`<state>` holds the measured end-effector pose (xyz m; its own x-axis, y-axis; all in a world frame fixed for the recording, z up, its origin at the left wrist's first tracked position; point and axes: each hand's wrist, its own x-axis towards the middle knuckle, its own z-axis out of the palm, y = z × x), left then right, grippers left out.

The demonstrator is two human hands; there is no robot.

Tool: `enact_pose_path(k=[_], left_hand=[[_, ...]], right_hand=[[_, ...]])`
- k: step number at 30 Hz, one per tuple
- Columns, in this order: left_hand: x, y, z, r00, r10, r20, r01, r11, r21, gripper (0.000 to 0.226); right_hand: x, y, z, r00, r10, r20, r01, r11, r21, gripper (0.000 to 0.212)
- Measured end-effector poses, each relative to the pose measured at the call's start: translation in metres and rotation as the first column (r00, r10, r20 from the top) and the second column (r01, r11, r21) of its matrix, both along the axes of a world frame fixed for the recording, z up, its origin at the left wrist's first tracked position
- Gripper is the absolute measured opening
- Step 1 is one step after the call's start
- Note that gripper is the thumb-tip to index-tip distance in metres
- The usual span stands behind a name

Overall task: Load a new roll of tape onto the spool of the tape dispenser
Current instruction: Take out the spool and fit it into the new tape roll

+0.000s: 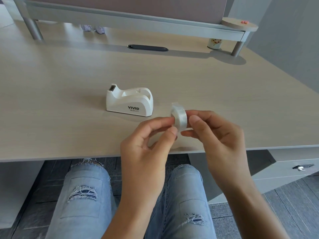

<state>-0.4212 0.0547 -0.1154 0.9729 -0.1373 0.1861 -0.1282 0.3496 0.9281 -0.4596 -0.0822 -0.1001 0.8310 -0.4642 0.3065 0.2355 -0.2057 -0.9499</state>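
A white tape dispenser (129,101) marked VIVID stands on the light wood desk (69,100), its cradle empty, cutter end to the left. To its right and a little nearer, a clear roll of tape (179,116) is held on edge above the desk. My left hand (146,144) pinches the roll's left side with thumb and forefinger. My right hand (219,135) grips its right side with thumb and fingers. Whether the spool sits inside the roll is hidden.
A grey monitor riser (131,19) spans the back of the desk on round legs. A dark cable slot (147,47) lies in front of it. A small printed cup (214,43) stands under the riser's right end. The desk's front edge is just below my hands.
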Motion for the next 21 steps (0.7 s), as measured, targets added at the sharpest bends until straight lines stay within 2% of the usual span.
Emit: enact_pose_path(k=[2,4,8,11,14,21], left_hand=[[0.0,0.002,-0.001,0.993,0.037,0.112,-0.045,0.996,0.074,0.021],[-0.001,0.003,-0.001,0.98,0.062,0.188,-0.087,0.988,0.126,0.028],[0.002,0.004,-0.001,0.99,0.105,0.09,-0.109,0.993,0.049,0.026],[0.008,0.006,0.007,0.998,0.06,0.021,-0.06,0.998,0.008,0.019],[0.011,0.009,0.015,1.0,-0.007,0.007,0.007,1.0,-0.019,0.014],[0.014,0.018,0.022,1.0,0.013,0.003,-0.013,1.0,0.009,0.017]], right_hand=[[0.0,0.003,0.003,0.999,0.026,-0.024,-0.025,0.999,0.042,0.03],[0.001,0.004,0.005,0.998,0.053,-0.037,-0.05,0.995,0.088,0.032],[0.007,0.005,0.004,0.996,0.091,-0.023,-0.085,0.977,0.198,0.024],[0.008,0.006,0.005,0.989,0.149,-0.015,-0.141,0.958,0.249,0.022],[0.009,0.008,0.009,0.987,0.16,-0.017,-0.152,0.962,0.226,0.024],[0.011,0.01,0.02,0.986,0.168,-0.007,-0.167,0.983,0.077,0.026]])
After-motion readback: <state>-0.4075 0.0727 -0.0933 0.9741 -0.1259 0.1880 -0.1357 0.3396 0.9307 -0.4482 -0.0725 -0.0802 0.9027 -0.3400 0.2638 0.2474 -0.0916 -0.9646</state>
